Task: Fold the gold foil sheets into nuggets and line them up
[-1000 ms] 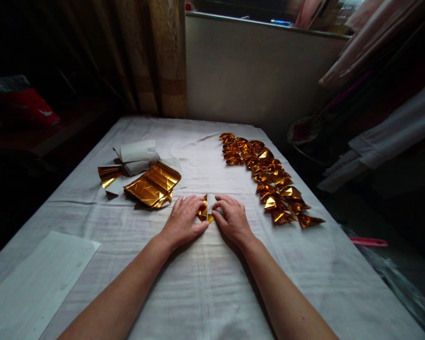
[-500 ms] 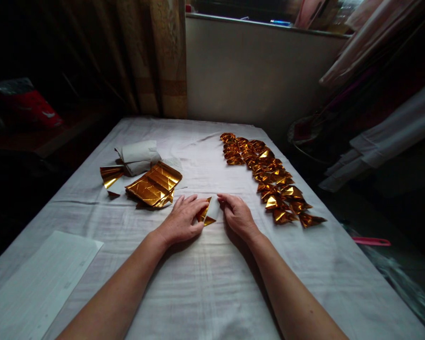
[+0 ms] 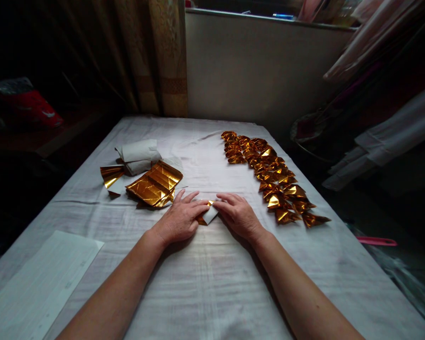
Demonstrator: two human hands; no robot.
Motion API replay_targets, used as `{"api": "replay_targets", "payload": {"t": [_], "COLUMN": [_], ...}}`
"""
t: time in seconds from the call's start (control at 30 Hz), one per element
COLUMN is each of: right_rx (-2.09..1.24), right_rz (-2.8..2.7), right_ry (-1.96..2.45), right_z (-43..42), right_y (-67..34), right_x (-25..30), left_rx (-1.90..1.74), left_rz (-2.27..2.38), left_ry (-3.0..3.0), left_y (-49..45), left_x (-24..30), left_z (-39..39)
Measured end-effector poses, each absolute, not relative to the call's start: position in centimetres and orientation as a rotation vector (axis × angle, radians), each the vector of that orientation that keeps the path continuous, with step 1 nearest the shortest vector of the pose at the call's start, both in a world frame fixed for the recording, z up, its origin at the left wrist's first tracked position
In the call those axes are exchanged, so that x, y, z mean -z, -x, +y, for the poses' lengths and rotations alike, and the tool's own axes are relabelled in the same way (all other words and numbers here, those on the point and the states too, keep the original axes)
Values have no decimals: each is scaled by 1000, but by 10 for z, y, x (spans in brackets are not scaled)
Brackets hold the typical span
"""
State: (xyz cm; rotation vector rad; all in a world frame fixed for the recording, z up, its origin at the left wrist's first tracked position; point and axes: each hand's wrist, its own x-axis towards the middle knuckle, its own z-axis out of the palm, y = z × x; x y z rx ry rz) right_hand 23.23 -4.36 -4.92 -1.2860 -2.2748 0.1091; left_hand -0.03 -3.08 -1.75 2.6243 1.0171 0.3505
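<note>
A small folded sheet of gold foil paper (image 3: 210, 215), its white back partly showing, lies on the table between my hands. My left hand (image 3: 179, 217) rests flat with fingers spread, its index finger pressing the sheet's left side. My right hand (image 3: 238, 215) has its fingers close together, their tips on the sheet's upper right edge; the thumb is hidden. Just beyond my left hand is a stack of creased gold foil sheets (image 3: 155, 184). To the right, folded gold foil pieces (image 3: 269, 174) lie in rows.
A crumpled white wrapper (image 3: 140, 153) and a loose gold foil piece (image 3: 111, 175) lie behind the stack. White paper (image 3: 42, 283) lies at the table's left front. The table has a white cloth (image 3: 205, 293). Hanging clothes (image 3: 393, 127) and a pink handle (image 3: 377, 241) are off the right side.
My right fingers have moved left onto the gold foil paper. A flap with its white side up now lies across the sheet's right part. My left hand stays about where it was.
</note>
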Motion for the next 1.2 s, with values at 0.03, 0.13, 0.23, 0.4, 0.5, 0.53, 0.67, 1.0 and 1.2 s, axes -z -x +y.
{"api": "replay_targets", "payload": {"t": [0.03,0.13,0.23,0.4,0.5,0.53,0.67,1.0,1.2], "right_rx": [-85,-32,-20,-97,-191,-230,-386,-479,-446], "right_rz": [-2303,-2360,-2399,-2378,-2303,-2280,-2228,-2139,-2099], "right_ry": [1266,1203,1135,1112,1063,1051,1045,1116,1276], "right_z": [-44,-49,-57,-68,-69,-69,-65,-57,-60], "right_y": [-232,-230,-228,-223,-224,-225,-234,-239,-228], "right_x": [47,44,41,42,44,45,48,47,44], "left_rx": [-363,-406,-491,-575,-498,-498,-576,-591,-613], "left_rz": [1015,1017,1097,1261,1287,1275,1214,1206,1164], "left_ry": [-2638,-2688,-2748,-2780,-2775,-2766,-2699,-2722,-2710], "left_y": [1,5,8,6,1,0,-1,-10,-16], "left_x": [17,18,21,26,28,28,28,27,30], "left_z": [-30,-27,-24,-30,-45,-50,-65,-83,-89]}}
